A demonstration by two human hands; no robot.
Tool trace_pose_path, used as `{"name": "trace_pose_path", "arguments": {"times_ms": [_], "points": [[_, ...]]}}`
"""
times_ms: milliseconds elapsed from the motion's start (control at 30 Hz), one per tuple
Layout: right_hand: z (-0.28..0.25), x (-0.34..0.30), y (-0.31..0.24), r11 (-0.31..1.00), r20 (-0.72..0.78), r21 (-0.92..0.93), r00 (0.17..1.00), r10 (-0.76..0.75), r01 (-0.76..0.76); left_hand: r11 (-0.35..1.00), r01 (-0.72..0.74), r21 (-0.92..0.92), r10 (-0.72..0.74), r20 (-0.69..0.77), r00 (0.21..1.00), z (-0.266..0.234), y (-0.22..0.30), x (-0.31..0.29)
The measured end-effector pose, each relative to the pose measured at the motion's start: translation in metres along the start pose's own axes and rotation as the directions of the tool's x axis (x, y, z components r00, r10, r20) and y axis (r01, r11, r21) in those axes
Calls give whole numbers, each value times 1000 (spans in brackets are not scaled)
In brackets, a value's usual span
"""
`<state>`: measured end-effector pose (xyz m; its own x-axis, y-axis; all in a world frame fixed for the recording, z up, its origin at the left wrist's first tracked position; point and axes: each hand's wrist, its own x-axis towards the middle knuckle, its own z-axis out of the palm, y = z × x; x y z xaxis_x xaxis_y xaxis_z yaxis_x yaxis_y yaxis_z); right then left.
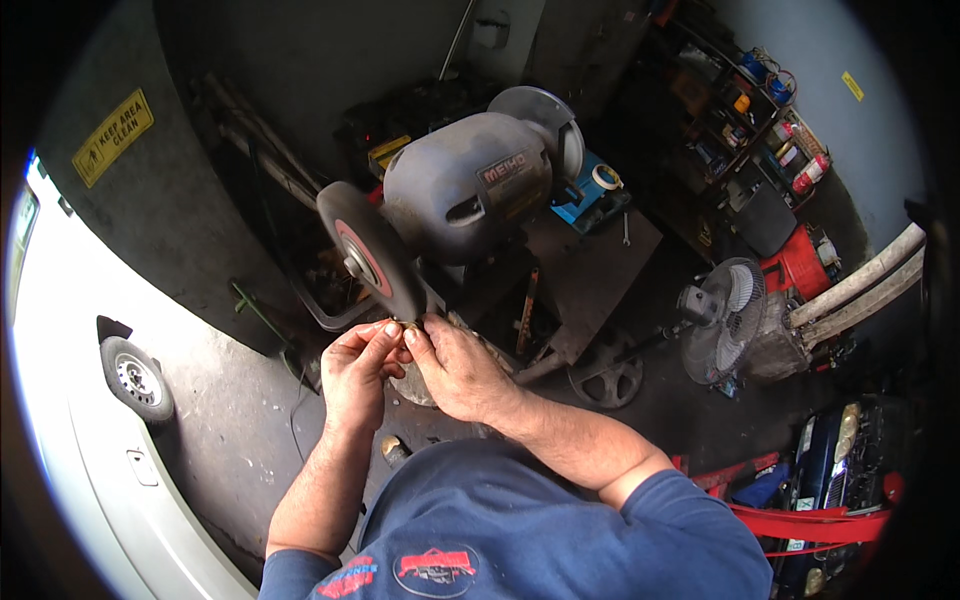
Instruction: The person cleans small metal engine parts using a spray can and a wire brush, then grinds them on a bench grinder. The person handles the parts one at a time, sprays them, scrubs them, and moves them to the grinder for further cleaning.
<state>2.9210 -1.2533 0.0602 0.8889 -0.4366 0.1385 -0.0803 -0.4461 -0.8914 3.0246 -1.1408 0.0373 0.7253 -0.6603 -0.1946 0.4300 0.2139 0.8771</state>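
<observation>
1. A small, thin, brassy-looking piece (407, 324) is in the centre of the frame, just left of the middle, between the fingertips of both hands. Most of it is hidden, so its full shape cannot be told.
2. The left hand (358, 368) is nearly closed, its thumb and fingertips pinching the piece from the left; its other fingers curl under.
3. The right hand (458, 372) is closed down to a narrow pinch and appears to share the hold from the right, with its thumb beside the left thumb.
4. The piece sits right by the lower edge of a black, disc-shaped wheel with a red ring around its hub (368, 248); whether the 2 touch cannot be told. The wheel belongs to a rounded, dark blue-grey metal bench grinder (465, 178) in the upper middle of the frame.
5. By its look, the piece is light and probably stiff if it is metal; being so small, it likely slips or twists easily in bare fingers.
6. The best hold is likely a firm 2-handed pinch at the end away from the wheel, keeping fingertips clear of its rim.
</observation>
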Motion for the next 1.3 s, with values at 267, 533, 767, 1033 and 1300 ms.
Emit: {"name": "trace_pose_path", "arguments": {"times_ms": [267, 533, 767, 1033, 1300], "points": [[-5, -12, -11, 959, -85, -98, 958, -274, 266, 992, -127, -19, 129, 92, 987, 0, 2, -14], [-14, -22, -16, 942, -47, -262, 972, -228, 209, 993, -67, -101, 81, 136, 987, -4, -10, -17], [-9, -5, -10, 988, -14, -86, 992, -128, 126, 994, -27, -110, 39, 111, 993, -7, -14, -2], [-3, -9, -1, 990, -80, -78, 989, -127, 121, 999, -40, -11, 41, 98, 994, -1, -12, 0], [-10, -27, -4, 959, -150, -186, 958, -244, 215, 987, -136, -82, 151, 223, 963, 3, -18, -6]]}}
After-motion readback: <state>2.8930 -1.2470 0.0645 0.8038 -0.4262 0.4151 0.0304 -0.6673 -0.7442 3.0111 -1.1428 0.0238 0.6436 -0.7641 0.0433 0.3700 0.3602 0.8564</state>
